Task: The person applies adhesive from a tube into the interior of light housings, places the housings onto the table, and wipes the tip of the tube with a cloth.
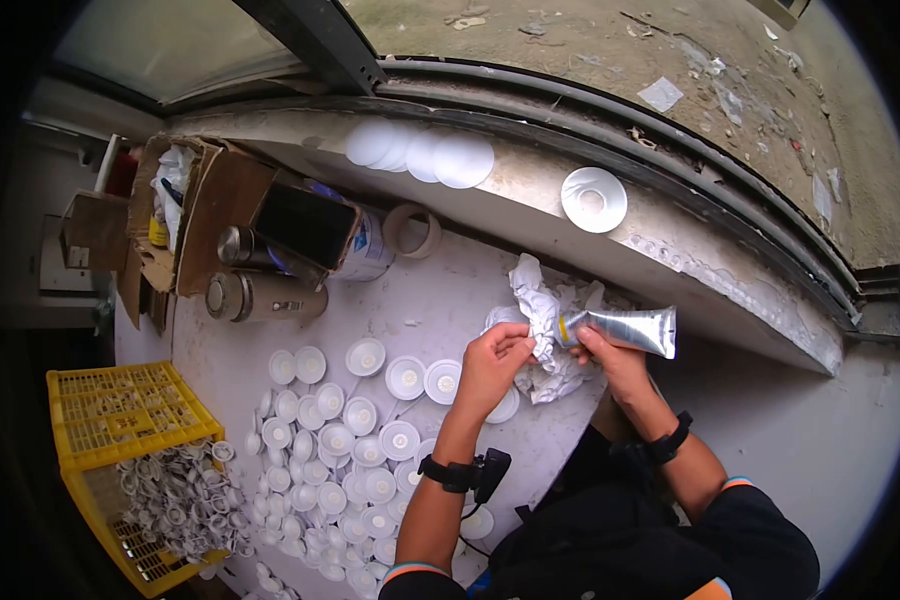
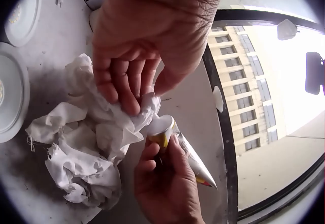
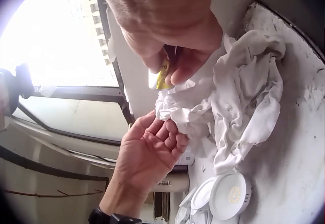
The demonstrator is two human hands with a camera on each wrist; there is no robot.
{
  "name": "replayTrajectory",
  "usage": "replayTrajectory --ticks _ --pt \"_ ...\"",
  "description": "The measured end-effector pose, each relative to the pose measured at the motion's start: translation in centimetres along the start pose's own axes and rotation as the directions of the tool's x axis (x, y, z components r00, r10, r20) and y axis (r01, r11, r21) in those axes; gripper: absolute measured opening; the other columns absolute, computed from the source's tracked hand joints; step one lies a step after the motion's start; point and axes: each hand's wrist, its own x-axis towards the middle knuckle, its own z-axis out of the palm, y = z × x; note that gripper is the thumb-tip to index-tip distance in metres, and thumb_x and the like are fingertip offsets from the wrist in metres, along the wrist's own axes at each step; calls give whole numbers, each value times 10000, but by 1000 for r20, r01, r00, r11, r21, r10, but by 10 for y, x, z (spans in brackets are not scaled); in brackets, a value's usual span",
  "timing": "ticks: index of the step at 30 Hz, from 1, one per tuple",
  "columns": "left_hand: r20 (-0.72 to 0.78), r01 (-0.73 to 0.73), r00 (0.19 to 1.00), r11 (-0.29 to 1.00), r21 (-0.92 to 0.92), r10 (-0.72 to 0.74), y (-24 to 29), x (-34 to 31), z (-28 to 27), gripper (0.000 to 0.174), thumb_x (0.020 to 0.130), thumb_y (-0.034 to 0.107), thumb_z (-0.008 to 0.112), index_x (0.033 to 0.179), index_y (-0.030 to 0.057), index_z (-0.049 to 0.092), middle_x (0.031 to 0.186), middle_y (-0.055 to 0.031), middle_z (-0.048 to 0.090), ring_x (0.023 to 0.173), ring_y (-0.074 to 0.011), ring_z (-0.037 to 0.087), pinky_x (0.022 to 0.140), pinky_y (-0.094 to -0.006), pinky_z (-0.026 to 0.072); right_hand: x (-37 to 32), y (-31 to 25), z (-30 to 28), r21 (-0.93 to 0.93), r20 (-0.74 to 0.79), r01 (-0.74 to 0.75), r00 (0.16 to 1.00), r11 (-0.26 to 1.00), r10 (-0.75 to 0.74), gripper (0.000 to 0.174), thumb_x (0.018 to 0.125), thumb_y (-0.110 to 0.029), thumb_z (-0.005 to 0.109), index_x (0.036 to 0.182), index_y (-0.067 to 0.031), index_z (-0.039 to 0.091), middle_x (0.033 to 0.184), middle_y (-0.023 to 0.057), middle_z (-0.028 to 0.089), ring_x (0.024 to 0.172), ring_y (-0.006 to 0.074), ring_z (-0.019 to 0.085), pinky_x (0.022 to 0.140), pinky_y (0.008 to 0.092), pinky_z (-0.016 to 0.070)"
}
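Note:
My right hand (image 1: 610,362) grips a silver squeeze tube (image 1: 638,331) near its yellow-banded end, the flat crimped end pointing right in the head view. In the left wrist view the tube's round white end (image 2: 161,125) faces the cloth. With thumb and fingers my left hand (image 1: 497,370) pinches a fold of crumpled white cloth (image 1: 536,300), right at that end of the tube. The rest of the cloth lies bunched on the table beneath both hands. Round white lamp discs (image 1: 405,377) lie just left of the left hand.
Many more white lamps (image 1: 355,470) cover the table's near left. A yellow crate (image 1: 130,415) of small white parts stands beyond them. Flasks (image 1: 270,297), a tape roll (image 1: 412,231) and a cardboard box (image 1: 185,215) stand at the back. White discs (image 1: 463,158) and a white ring-shaped part (image 1: 594,200) lie on the sill.

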Motion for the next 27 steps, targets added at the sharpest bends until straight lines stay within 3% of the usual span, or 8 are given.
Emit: replayTrajectory --ticks 7,13,15,16,19,22,24,27 --pt "17 2 1000 1000 -10 -2 -4 3 -3 135 722 23 564 837 -7 501 721 -27 545 657 -68 512 612 -184 416 3 2 -10 -5 137 -48 989 999 48 182 750 -154 589 868 -17 574 763 48 573 597 85 500 555 200 418" --pt "84 100 992 995 -3 -99 -7 7 -9 124 698 -20 515 818 5 495 720 -15 535 657 -54 497 618 -172 394 5 -7 -11 -1 237 10 972 1000 -10 156 731 -107 604 872 -44 580 831 40 569 705 108 519 630 228 430" --pt "113 73 991 996 -52 -67 -13 8 -9 166 706 -20 504 868 3 475 727 -10 530 654 -45 488 598 -151 379 9 -10 -12 -229 380 469 850 853 -365 162 707 -83 619 858 -38 579 834 58 575 762 159 536 693 273 430" --pt "114 71 991 996 -53 -64 -12 9 -7 166 706 -20 504 868 3 475 727 -10 530 654 -45 488 598 -151 379 10 -13 -12 -230 381 471 849 851 -367 162 707 -83 619 858 -38 579 834 58 575 762 159 536 693 273 430" --pt "117 124 988 972 -201 -102 -9 6 2 199 715 -19 478 912 -1 455 778 -26 537 689 -55 496 623 -165 388 11 -17 -13 -252 516 677 699 691 -496 193 666 -55 635 851 -36 582 843 89 583 797 216 552 721 305 430" --pt "119 139 987 942 -305 -107 -2 5 10 215 718 -16 459 932 -4 445 838 -46 538 733 -65 502 644 -187 400 8 -10 -12 -268 489 768 629 582 -604 199 658 -40 632 850 -32 582 834 81 589 786 214 558 715 302 434" --pt "56 175 985 930 -323 -166 4 3 16 216 708 -21 446 923 -4 448 836 -44 529 725 -72 499 655 -199 406 1 -11 -11 -283 463 765 637 578 -617 191 653 -25 628 838 -27 578 834 76 591 777 219 562 705 296 437" --pt "-61 110 988 922 -371 -143 -14 12 -1 216 701 -22 439 915 3 450 799 -36 521 684 -76 488 650 -207 408 -9 -24 -12 -314 214 702 708 639 -673 161 660 -28 623 811 -21 566 823 94 584 780 219 555 708 292 436"
